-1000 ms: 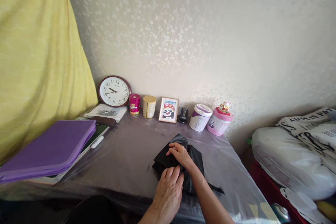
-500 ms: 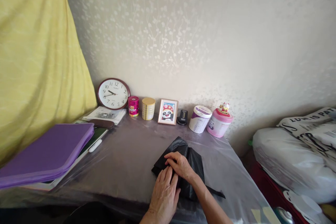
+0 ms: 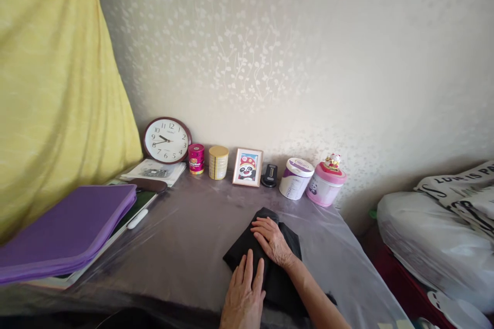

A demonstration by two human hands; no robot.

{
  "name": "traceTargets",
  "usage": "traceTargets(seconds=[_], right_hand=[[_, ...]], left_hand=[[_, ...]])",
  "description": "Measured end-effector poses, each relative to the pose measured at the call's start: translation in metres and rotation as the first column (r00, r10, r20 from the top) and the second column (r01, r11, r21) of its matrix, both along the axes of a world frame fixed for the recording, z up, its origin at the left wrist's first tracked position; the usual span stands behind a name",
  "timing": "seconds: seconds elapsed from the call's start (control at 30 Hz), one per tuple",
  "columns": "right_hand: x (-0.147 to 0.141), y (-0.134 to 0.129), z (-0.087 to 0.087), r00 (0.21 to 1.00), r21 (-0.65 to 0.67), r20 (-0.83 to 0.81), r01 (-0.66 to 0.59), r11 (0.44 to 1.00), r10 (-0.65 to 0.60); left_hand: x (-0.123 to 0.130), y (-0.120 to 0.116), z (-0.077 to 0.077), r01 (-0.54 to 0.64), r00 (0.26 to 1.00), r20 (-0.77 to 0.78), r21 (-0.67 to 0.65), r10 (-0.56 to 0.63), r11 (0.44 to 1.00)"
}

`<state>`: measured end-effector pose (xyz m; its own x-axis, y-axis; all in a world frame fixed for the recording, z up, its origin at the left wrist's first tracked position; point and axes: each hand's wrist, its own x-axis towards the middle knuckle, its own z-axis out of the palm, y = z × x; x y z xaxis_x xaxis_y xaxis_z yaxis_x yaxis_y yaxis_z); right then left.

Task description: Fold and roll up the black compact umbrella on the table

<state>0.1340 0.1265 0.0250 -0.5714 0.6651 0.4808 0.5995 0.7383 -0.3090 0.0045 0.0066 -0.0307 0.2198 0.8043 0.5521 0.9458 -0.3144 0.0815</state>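
A black plastic bag, thin and folded over on itself, lies on the table near its front edge. Flat on the lower part of the bag rests my left hand, its fingers stretched out and slightly apart. My right hand lies across the upper part, palm down, with its fingers extended toward the left. Both hands touch the bag without gripping it. Beneath my right forearm, part of the bag is hidden, and a narrow dark end of it pokes out on the right.
Along the wall stand a clock, a pink can, a yellow-lidded tin, a picture frame, a black device, a purple-and-white tub and a pink tub. Purple folders and a white pen-like object lie left.
My hands have moved apart: the right slid up and rightward, the left shifted slightly down. More of the bag's flattened black surface shows between them. The view has tilted slightly.
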Motion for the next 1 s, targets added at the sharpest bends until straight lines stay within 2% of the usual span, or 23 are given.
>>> traceTargets(seconds=[0.17, 0.23, 0.37, 0.5, 0.57, 0.67, 0.77, 0.87, 1.0], right_hand=[[0.004, 0.038, -0.002, 0.998, -0.02, 0.051, 0.045, 0.999, -0.044], [0.005, 0.05, -0.002, 0.994, -0.073, 0.089, 0.064, 0.995, -0.057], [0.003, 0.069, -0.001, 0.965, -0.233, 0.183, 0.23, 0.945, -0.19], [0.006, 0.073, 0.003, 0.904, -0.233, 0.176, 0.422, 0.876, -0.389], [0.016, 0.067, 0.005, 0.851, -0.207, 0.15, 0.525, 0.826, -0.504], [0.045, 0.042, 0.005, 0.781, -0.173, 0.113, 0.624, 0.762, -0.614], [0.076, 0.008, -0.004, 0.671, -0.186, 0.053, 0.734, 0.653, -0.739], [0.093, -0.024, -0.016, 0.635, -0.261, 0.037, 0.751, 0.606, -0.772], [0.092, -0.049, -0.025, 0.622, -0.423, -0.052, 0.695, 0.581, -0.781]], left_hand=[[-0.006, 0.002, -0.008, 0.04, 0.999, -0.016, -0.022, -0.04, 0.999], [-0.008, 0.002, -0.01, 0.046, 0.999, -0.006, -0.041, -0.047, 0.998], [-0.01, 0.002, -0.013, 0.047, 0.998, 0.033, -0.091, -0.044, 0.995], [-0.01, 0.003, -0.015, 0.038, 0.999, 0.035, -0.11, -0.034, 0.993], [-0.008, 0.002, -0.014, 0.032, 0.999, 0.033, -0.109, -0.028, 0.993], [-0.005, 0.0, -0.011, 0.001, 1.0, 0.029, -0.115, 0.002, 0.993], [-0.001, -0.003, -0.005, -0.03, 0.999, 0.024, -0.133, 0.034, 0.991], [-0.001, -0.005, 0.002, -0.033, 0.999, 0.037, -0.164, 0.039, 0.986], [-0.007, -0.01, 0.011, 0.029, 0.997, 0.07, -0.266, -0.01, 0.963]])
